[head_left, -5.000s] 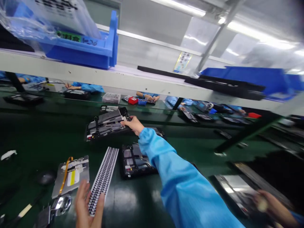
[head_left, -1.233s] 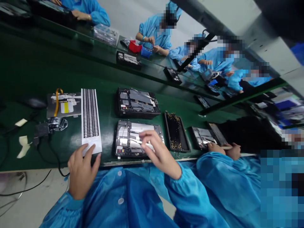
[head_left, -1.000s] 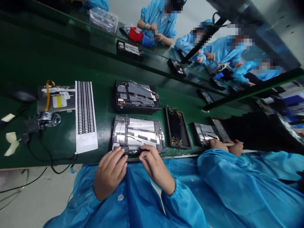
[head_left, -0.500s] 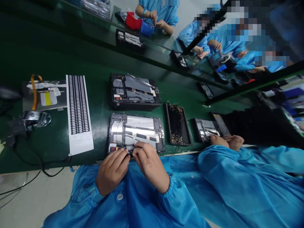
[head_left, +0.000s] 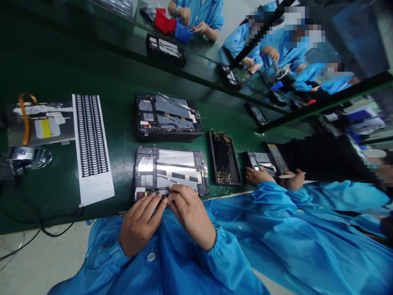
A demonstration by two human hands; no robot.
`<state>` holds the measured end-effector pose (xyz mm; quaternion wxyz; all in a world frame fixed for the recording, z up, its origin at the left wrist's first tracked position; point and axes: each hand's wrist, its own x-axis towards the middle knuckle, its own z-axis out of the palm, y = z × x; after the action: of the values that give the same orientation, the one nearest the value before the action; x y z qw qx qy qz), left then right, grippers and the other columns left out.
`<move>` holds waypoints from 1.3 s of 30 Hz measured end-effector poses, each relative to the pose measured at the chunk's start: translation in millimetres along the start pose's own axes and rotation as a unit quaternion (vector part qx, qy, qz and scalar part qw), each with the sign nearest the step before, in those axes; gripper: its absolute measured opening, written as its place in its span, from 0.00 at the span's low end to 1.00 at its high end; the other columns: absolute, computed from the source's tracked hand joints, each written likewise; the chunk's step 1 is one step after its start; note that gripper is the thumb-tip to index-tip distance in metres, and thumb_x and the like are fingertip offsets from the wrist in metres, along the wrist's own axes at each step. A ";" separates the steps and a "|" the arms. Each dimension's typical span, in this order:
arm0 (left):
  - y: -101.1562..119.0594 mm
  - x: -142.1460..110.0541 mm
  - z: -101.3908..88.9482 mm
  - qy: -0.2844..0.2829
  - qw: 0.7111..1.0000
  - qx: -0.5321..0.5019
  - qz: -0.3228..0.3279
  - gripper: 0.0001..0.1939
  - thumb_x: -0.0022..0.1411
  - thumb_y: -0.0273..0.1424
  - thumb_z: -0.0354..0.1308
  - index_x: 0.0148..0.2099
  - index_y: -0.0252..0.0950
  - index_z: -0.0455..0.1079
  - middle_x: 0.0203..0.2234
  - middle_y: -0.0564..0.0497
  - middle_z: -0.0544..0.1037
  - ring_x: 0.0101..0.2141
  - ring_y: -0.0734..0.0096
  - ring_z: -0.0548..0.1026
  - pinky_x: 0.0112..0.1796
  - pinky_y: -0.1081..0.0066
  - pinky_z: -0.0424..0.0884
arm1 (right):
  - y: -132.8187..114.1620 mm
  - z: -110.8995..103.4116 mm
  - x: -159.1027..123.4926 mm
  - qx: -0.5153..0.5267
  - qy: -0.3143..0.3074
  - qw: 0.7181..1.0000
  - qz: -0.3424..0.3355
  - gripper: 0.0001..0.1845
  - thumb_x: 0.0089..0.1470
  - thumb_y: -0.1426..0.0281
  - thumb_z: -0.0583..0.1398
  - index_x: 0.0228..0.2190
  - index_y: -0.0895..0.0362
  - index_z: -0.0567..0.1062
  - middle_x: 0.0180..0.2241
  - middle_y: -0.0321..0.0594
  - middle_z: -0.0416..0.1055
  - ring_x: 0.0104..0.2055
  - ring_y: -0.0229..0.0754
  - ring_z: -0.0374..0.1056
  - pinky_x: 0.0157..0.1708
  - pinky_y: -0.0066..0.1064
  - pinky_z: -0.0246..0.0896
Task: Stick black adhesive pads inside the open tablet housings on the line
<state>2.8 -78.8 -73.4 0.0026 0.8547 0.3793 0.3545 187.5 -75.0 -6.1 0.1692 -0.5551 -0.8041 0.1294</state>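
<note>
An opened tablet-like device (head_left: 172, 157) lies flat before me, showing silver panels, dark strips and thin black cables inside a black frame. At its near edge, my left hand (head_left: 141, 224) rests with fingers bent and pressed together, close to a small red part (head_left: 141, 195) in the corner. Just to the right, my right hand (head_left: 194, 215) pinches thumb and fingers together over the same edge. The fingertips of both hands almost meet. Whatever is between them is hidden or too small to name.
Behind it lies a similar device on a dark stack (head_left: 167, 116). Right stands a black tray (head_left: 225, 159) of thin gold-tipped cables. Left are a sheet of black stickers (head_left: 92, 139) and a metal tape dispenser (head_left: 29, 157). A co-worker's hands (head_left: 260, 176) work at the right.
My hands have drawn slightly closer together along the device's near edge. The view has shifted a little. The co-worker at right has spread their hands apart.
</note>
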 end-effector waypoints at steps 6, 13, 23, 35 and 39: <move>-0.7 -2.1 -0.5 -0.014 1.000 0.010 -0.004 0.21 0.67 0.27 0.56 0.61 0.39 0.68 0.52 0.47 0.78 0.54 0.63 0.75 0.58 0.64 0.67 | 16.5 0.4 -11.1 0.129 0.068 0.989 -0.020 0.10 0.65 0.74 0.57 0.47 0.53 0.73 0.49 0.46 0.74 0.54 0.44 0.71 0.53 0.40 0.71; 0.8 3.8 -1.1 -0.012 1.000 0.002 -0.007 0.19 0.65 0.26 0.58 0.58 0.35 0.71 0.50 0.45 0.79 0.53 0.61 0.76 0.57 0.63 0.67 | 19.4 6.2 -10.1 0.108 0.078 0.991 -0.024 0.09 0.64 0.74 0.58 0.45 0.52 0.75 0.48 0.45 0.76 0.51 0.44 0.72 0.49 0.40 0.73; -2.6 2.6 -1.1 0.025 0.999 -0.021 0.006 0.17 0.60 0.23 0.63 0.53 0.29 0.72 0.47 0.42 0.81 0.52 0.61 0.76 0.55 0.63 0.71 | 20.5 3.2 -9.3 0.087 0.069 0.993 -0.048 0.07 0.64 0.74 0.58 0.43 0.55 0.73 0.46 0.46 0.75 0.49 0.44 0.72 0.46 0.39 0.70; -1.9 2.2 0.7 0.025 0.999 -0.024 -0.002 0.16 0.61 0.24 0.62 0.52 0.31 0.72 0.47 0.42 0.81 0.52 0.61 0.76 0.54 0.63 0.71 | 15.8 3.3 -7.6 0.073 0.066 0.995 -0.034 0.05 0.65 0.74 0.58 0.43 0.55 0.71 0.46 0.46 0.75 0.49 0.45 0.71 0.46 0.39 0.68; -0.4 3.3 1.0 0.027 0.999 -0.021 -0.002 0.17 0.62 0.24 0.62 0.53 0.32 0.73 0.47 0.42 0.80 0.52 0.60 0.76 0.54 0.62 0.71 | 16.4 4.9 -7.5 0.064 0.067 0.995 -0.038 0.05 0.65 0.74 0.58 0.42 0.55 0.71 0.45 0.46 0.75 0.48 0.45 0.71 0.46 0.39 0.68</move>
<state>4.7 -76.1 -72.2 0.0113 0.8440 0.3734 0.3849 201.8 -76.4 -18.0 0.2626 -0.5198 -0.8015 0.1360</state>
